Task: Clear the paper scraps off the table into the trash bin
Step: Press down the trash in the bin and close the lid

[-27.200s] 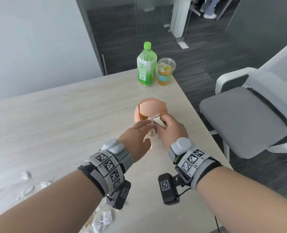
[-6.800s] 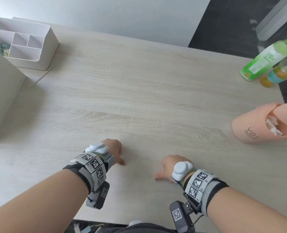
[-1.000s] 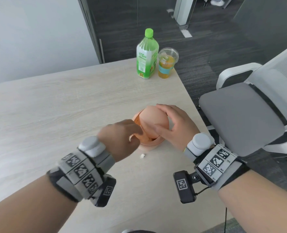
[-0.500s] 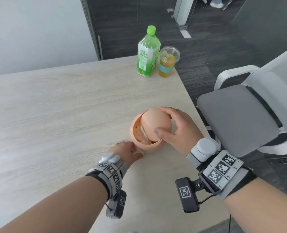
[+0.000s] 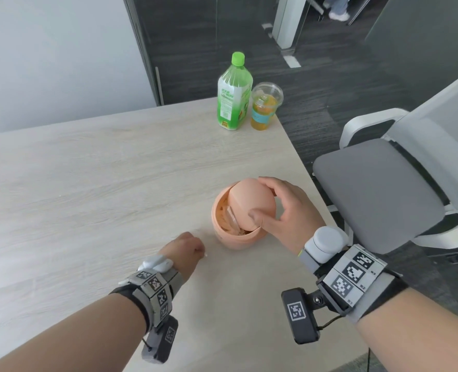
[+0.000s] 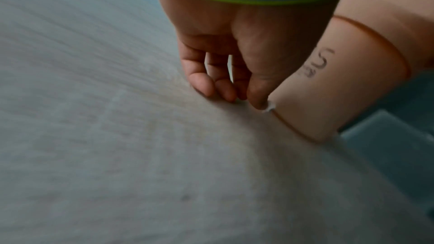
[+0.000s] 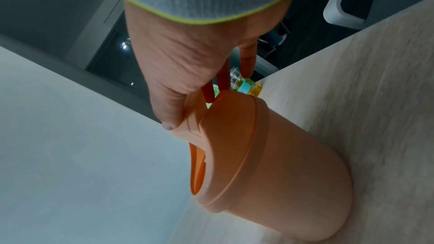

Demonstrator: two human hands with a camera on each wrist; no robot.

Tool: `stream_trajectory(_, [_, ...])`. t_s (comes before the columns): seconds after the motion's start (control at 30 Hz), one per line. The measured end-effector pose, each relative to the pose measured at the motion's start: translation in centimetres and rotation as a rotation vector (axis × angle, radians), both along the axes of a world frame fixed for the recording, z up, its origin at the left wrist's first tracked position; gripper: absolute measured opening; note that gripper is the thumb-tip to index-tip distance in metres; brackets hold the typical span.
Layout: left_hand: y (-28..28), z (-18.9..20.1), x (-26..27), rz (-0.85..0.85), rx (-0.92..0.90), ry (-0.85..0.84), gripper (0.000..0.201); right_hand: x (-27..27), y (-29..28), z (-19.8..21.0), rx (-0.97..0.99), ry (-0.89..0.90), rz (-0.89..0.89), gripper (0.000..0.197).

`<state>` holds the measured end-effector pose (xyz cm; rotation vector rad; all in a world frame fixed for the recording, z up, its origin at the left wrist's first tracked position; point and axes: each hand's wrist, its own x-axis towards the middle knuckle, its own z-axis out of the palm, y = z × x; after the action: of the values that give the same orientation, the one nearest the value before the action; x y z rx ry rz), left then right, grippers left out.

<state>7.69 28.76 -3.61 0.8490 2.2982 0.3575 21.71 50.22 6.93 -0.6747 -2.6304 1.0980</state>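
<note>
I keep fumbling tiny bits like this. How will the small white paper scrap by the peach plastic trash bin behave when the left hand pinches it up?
The small white paper scrap is a crumpled fleck at the left hand fingertips, so it is probably near weightless and soft. It lies against the peach plastic trash bin foot, so it may skid or slip loose.

I see the trash bin [image 5: 235,237] near the table's [image 5: 88,183] right edge, with my left hand [image 5: 184,248] just left of it. The bottle [image 5: 233,98] and cup [image 5: 265,106] stand side by side at the far corner, with the chair [image 5: 378,194] right of the table.

table [image 5: 93,183]: pale matt woodgrain | trash bin [image 5: 238,240]: smooth matt peach plastic | bottle [image 5: 233,98]: glossy green plastic
</note>
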Motion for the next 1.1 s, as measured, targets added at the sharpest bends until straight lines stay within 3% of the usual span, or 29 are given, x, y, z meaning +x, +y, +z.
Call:
stream_trajectory(0.13, [0.4,4.2,-0.6,0.242,0.422,0.084,0.013,0.0,0.1,-0.1,0.012,-0.007,0.002,0.065])
stream_trajectory(0.23, [1.6,7.5,-0.6,0.125,0.613,0.138,0.007,-0.1,-0.1,-0.1,0.018,0.002,0.013,0.066])
stream_trajectory(0.33, [3.0,8.3,-0.3,-0.028,0.658,0.181,0.008,-0.1,-0.1,0.1,0.020,0.003,0.020,0.066])
stream_trajectory(0.57, [2.3,8.1,0.2,-0.359,0.506,0.365,0.041,0.2,0.0,0.1,0.036,-0.015,0.022,0.065])
stream_trajectory(0.7, [3.0,9.7,0.4,-0.561,0.067,0.351,0.057,0.1,0.0,0.0,0.039,-0.001,0.027,0.065])
stream_trajectory(0.8, [4.7,10.4,0.8,-0.618,-0.140,0.365,0.048,0.0,-0.1,-0.1,0.047,0.005,0.036,0.062])
stream_trajectory(1.1, [8.3,12.3,2.4,-0.572,-0.444,0.211,0.027,0.1,-0.5,0.2,0.036,0.002,0.023,0.062])
